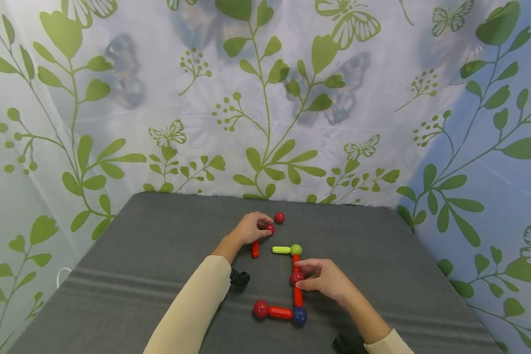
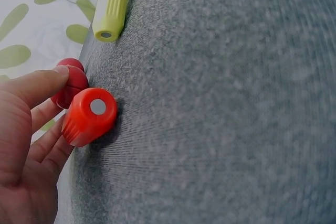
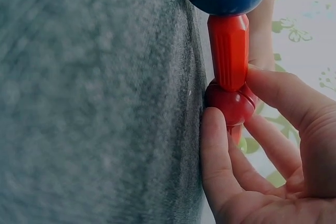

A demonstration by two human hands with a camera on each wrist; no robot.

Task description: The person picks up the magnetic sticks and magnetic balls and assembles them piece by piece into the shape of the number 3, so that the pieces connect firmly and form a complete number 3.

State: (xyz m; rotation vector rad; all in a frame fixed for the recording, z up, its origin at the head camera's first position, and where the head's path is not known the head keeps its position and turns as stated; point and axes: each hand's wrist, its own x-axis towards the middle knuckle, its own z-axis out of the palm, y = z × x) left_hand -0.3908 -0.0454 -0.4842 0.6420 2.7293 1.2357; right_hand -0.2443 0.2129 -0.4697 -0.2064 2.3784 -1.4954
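Note:
My left hand (image 1: 250, 227) pinches a red ball (image 1: 270, 229) between thumb and fingers near the far side of the table. Just below that hand lies a loose red magnetic rod (image 1: 255, 249), its silver end facing the left wrist camera. My right hand (image 1: 329, 280) holds the middle red ball (image 3: 231, 103) of a joined chain. From that ball one red rod (image 1: 296, 258) runs up to a lime ball (image 1: 296, 250) with a lime rod (image 1: 281, 250). Another red rod (image 3: 229, 51) leads to a blue ball (image 1: 299, 316), then a sideways red rod (image 1: 280, 312) and an end red ball (image 1: 261, 309).
A separate red ball (image 1: 280, 218) sits just beyond my left hand. The grey cloth-covered table (image 1: 159, 236) ends at a hanging leaf-and-butterfly curtain (image 1: 194, 98). Black wrist straps (image 1: 240, 278) are on both forearms.

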